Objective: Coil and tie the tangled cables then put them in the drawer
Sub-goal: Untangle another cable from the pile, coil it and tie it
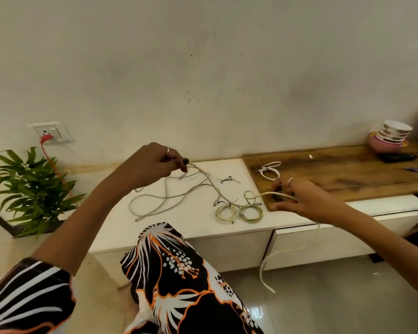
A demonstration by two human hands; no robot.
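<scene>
Over a white cabinet [203, 227], both hands [155, 160] [299, 198] grip cables [203, 174].

Home: low cabinet [203, 227], potted plant [32, 189], stacked bowls [391, 137].

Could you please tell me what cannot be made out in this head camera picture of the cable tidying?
- Right hand: its fingers hide how the cream cable is held.
- Left hand: the grip on the grey cable is too small to read.
- Drawer: the inside is hidden by its front.
- Dark object on the wooden board: too blurred to identify.
</scene>
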